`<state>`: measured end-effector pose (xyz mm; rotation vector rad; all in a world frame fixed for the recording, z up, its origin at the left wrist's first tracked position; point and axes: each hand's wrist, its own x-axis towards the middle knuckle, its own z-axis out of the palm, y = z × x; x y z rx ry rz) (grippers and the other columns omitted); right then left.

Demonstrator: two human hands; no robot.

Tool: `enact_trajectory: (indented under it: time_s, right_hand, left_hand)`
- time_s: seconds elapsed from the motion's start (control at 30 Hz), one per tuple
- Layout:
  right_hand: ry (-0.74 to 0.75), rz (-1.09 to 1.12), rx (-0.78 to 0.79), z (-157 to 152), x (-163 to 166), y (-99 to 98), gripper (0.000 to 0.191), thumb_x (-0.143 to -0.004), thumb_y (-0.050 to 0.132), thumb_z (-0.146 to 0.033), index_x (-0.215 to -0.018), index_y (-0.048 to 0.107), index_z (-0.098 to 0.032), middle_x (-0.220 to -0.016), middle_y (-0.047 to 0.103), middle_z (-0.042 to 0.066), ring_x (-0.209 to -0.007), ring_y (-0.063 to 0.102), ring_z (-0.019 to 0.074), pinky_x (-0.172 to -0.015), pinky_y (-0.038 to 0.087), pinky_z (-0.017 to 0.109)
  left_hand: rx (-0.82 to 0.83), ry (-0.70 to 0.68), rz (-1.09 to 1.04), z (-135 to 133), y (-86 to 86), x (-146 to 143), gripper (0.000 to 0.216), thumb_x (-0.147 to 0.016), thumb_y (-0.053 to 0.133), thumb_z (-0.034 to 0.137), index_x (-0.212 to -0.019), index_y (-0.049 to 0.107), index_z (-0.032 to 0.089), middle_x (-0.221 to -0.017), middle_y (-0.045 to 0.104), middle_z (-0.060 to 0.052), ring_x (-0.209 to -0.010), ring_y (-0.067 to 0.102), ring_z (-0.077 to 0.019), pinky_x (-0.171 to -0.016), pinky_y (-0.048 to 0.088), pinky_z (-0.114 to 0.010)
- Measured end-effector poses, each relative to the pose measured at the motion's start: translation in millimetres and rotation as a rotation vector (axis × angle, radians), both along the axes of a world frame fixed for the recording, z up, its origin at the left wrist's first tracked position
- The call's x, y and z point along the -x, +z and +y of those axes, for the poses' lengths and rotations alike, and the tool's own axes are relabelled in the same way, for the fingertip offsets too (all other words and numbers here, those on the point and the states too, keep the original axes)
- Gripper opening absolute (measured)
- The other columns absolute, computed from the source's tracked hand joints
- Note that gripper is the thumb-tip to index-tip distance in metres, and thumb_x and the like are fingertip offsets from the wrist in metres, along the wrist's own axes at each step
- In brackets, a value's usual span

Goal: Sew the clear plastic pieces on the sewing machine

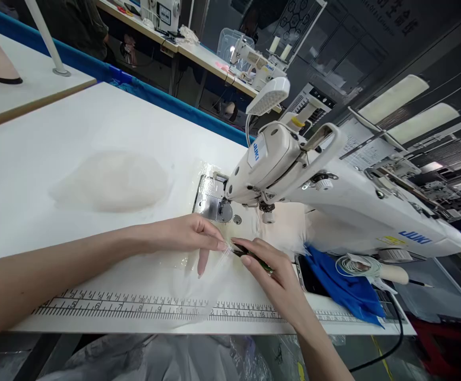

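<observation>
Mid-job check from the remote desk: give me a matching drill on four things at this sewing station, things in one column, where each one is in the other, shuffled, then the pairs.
Things
1. sheer piece
2. dark slim tool
3. blue cloth
4. ruler scale

Places
A. in the grip of the right hand
B. along the near edge of the table
C. pinched at the fingertips of the left hand
D. at the foot of the sewing machine, on the right

Pairs: 1-C, 2-A, 3-D, 4-B
</observation>
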<state>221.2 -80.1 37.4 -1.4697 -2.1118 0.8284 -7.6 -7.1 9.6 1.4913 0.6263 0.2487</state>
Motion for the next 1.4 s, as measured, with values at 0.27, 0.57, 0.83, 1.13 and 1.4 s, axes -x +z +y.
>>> enact_trajectory:
  time_s: [0.27,0.57,0.83,1.13,1.4]
  right_hand:
    - [0.097,-0.307,-0.518,-3.5,1.3,-10.2,0.029,-0.098,0.048,-0.028,-0.118,0.065,-0.016,-0.075,0.061,0.004,-0.062,0.056,0.0116,-0.054,0.040,0.023]
    - [0.109,-0.402,-0.606,-0.2,3.9,-10.4,0.029,-0.099,0.046,-0.029,-0.113,0.068,-0.017,-0.072,0.062,0.004,-0.061,0.059,0.0115,-0.052,0.039,0.023]
    - [0.191,-0.372,-0.522,3.5,1.2,-3.0,0.030,-0.099,0.046,-0.030,-0.113,0.069,-0.016,-0.073,0.062,0.003,-0.061,0.058,0.0113,-0.053,0.039,0.022]
    - [0.357,-0.229,-0.243,17.9,-7.5,0.1,0.034,-0.100,0.043,-0.037,-0.118,0.067,-0.021,-0.071,0.059,0.002,-0.065,0.056,0.0124,-0.054,0.037,0.023]
    - [0.373,-0.132,-0.145,22.3,-4.4,0.0,0.031,-0.099,0.046,-0.035,-0.117,0.069,-0.022,-0.071,0.059,0.002,-0.065,0.055,0.0129,-0.055,0.036,0.024]
  left_hand:
    - [-0.023,-0.013,0.002,0.7,-1.4,0.0,0.045,-0.088,0.054,0.057,-0.068,0.074,0.023,-0.090,0.074,-0.001,-0.094,0.059,-0.0191,-0.099,0.035,-0.034]
    - [-0.015,-0.038,0.024,-0.1,2.2,0.1,0.037,-0.091,0.052,0.053,-0.086,0.075,0.025,-0.066,0.072,0.001,-0.089,0.060,-0.0184,-0.097,0.036,-0.032]
    - [-0.016,-0.086,0.017,1.0,3.6,2.0,0.033,-0.091,0.053,0.053,-0.089,0.075,0.027,-0.069,0.072,0.001,-0.094,0.060,-0.0181,-0.098,0.036,-0.033]
    - [0.021,-0.189,-0.017,2.9,6.0,6.7,0.026,-0.092,0.055,0.046,-0.095,0.074,0.029,-0.065,0.070,0.002,-0.086,0.061,-0.0170,-0.098,0.038,-0.033]
    - [0.033,-0.182,-0.032,1.7,5.3,6.8,0.027,-0.091,0.056,0.047,-0.086,0.075,0.028,-0.065,0.070,0.002,-0.087,0.060,-0.0161,-0.104,0.034,-0.032]
